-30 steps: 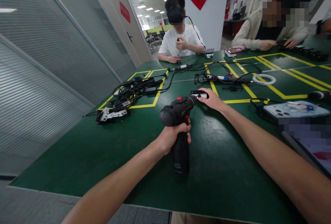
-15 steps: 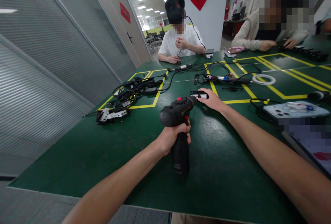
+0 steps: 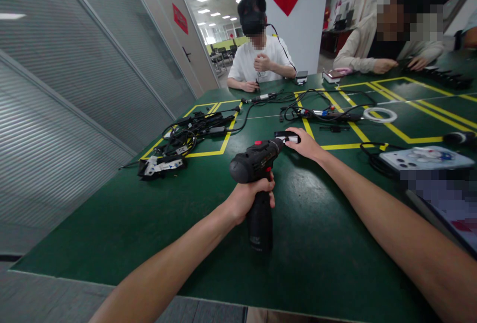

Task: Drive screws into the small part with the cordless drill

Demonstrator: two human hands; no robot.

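Note:
My left hand (image 3: 249, 198) is closed round the handle of a black cordless drill (image 3: 253, 163) with red buttons. The drill stands with its base low, near or on the green tabletop, and its chuck points away and to the right. Ahead of the chuck, my right hand (image 3: 303, 143) grips a small black-and-silver block (image 3: 291, 137) at its right side. The drill's tip meets or nearly meets this block; whether they touch I cannot tell. My right fingertips partly cover the block, and its exact kind does not show.
Tangled black cables (image 3: 197, 129) and a torn black-and-white packet (image 3: 162, 165) lie to the left. Pen-like tools with cords (image 3: 324, 114) and a white ring (image 3: 380, 115) are beyond. A phone (image 3: 427, 157) lies at right. Two people sit across the green table (image 3: 149, 228).
Both my hands, the drill and the block hold nearly the same place. The person in white across the table has moved a raised hand slightly.

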